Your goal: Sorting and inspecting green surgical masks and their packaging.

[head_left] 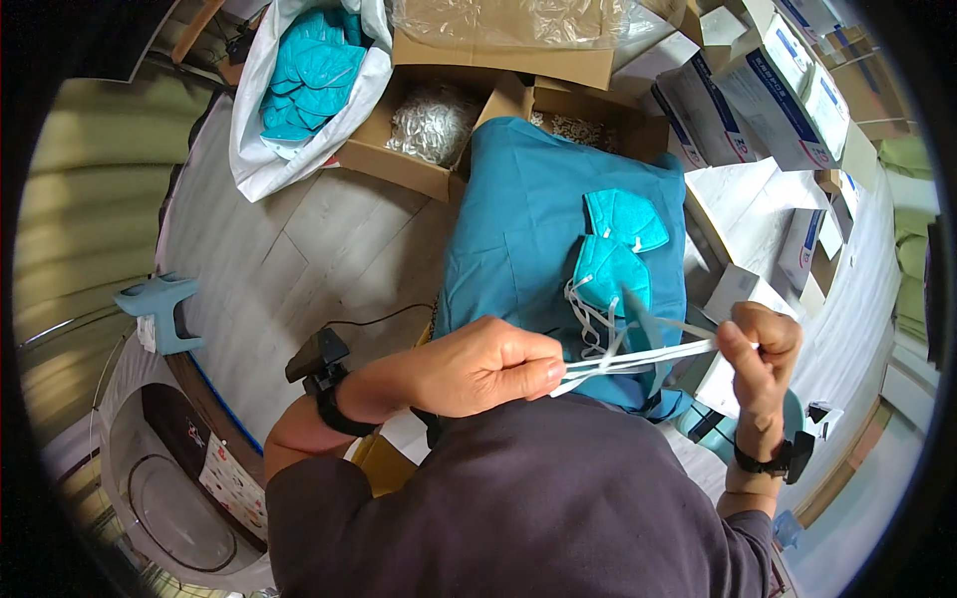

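Note:
White elastic straps (643,356) run taut between my two hands, above the near end of a teal cloth-covered surface (518,214). My left hand (488,369) is closed, thumb against curled fingers, on their left end. The right end is gripped in my right hand (763,354), its fingers curled in. A teal piece seen nearly edge-on, likely a mask, is by the straps; whether it is attached cannot be told. Beyond lie two teal face masks, one farther (626,217) and one nearer (610,269), with loose white straps beside the nearer one.
A white sack (251,149) of teal masks stands at the far left. Next to it are a cardboard box (399,164) with clear plastic-like contents and another with small pieces. White-and-blue cartons (768,110) pile up at the right. A light blue stool (164,309) stands left.

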Available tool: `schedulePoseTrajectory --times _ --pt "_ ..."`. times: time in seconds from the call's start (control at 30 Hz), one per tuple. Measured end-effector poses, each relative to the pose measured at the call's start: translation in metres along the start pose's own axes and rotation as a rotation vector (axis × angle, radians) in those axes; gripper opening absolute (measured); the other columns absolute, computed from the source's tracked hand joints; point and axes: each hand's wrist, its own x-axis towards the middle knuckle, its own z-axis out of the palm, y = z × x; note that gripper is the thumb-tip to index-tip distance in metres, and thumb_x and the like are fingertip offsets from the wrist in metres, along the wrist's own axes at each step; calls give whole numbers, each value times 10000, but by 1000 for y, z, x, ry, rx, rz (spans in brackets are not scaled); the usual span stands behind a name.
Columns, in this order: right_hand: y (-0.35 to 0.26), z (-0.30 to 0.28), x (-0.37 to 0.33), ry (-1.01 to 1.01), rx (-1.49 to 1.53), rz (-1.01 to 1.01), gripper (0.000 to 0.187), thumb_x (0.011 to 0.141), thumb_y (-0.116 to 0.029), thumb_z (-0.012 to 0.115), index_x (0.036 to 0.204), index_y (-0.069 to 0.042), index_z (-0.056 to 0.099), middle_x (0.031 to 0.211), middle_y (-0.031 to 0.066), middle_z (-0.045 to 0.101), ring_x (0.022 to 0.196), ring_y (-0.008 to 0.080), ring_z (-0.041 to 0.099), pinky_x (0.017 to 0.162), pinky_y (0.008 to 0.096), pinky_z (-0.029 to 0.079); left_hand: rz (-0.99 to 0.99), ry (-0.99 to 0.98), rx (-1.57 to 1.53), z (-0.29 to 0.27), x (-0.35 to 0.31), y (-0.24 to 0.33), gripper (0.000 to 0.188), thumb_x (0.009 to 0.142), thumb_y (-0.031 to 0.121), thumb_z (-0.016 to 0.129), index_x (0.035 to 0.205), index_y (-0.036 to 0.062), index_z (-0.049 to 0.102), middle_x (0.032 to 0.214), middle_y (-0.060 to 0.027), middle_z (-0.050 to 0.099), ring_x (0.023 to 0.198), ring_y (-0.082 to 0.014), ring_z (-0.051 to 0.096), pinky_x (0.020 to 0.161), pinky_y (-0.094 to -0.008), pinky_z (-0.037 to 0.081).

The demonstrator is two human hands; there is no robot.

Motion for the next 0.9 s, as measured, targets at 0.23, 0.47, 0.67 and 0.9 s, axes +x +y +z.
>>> schedulePoseTrajectory --times 0.23,0.47,0.67,0.9 --pt "19 -23 -5 70 -8 -58 357 763 -50 629 526 -51 362 530 -2 351 493 103 317 472 299 199 -137 -112 -288 -9 4 -17 355 1032 256 383 755 60 486 624 75 339 548 -21 288 495 -215 248" --pt "31 45 12 -115 45 -86 339 832 -95 639 564 -29 442 533 19 420 487 98 384 468 283 264 -177 -139 -948 -22 92 -89 267 925 245 463 792 31 550 557 18 423 426 -57 328 388 -198 260" --pt "42 47 7 16 216 -59 371 892 -125 621 580 -31 443 556 4 461 514 74 394 484 249 300 -255 -6 -1092 -50 129 -135 248 897 234 456 796 35 564 692 -48 528 509 -92 411 398 -189 295" --pt "60 59 5 25 317 61 398 955 -203 579 610 -39 467 587 -20 476 554 41 395 502 229 311 -118 410 -1105 -133 205 -137 516 941 371 525 1252 -33 448 1242 -268 511 1096 -374 551 873 -427 514"
